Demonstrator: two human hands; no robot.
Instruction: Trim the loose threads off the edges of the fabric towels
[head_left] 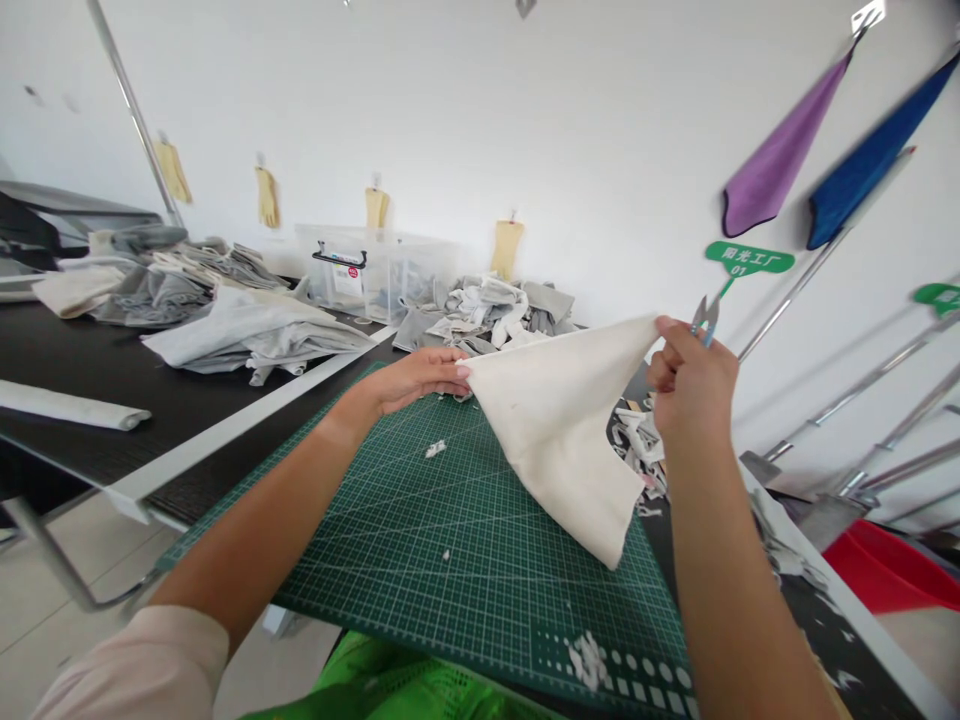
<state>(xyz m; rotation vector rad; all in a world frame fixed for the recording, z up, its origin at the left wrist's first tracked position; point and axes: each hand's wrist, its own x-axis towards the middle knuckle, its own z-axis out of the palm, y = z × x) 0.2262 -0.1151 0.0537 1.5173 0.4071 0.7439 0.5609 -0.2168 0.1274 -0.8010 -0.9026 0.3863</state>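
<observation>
A cream cloth piece is stretched above the green cutting mat. My left hand pinches its left corner just over the mat, fingers closed on the fabric. My right hand is raised higher and grips the cloth's right corner, fingers curled. In that same hand sit small thread snips, their blades poking up above the knuckles. The cloth's lower corner hangs down and touches the mat.
Small white scraps dot the mat, and more scraps pile up to its right. Grey and white fabric heaps and a clear plastic bin lie at the back. A red tub stands lower right. Purple and blue cloths hang on the wall.
</observation>
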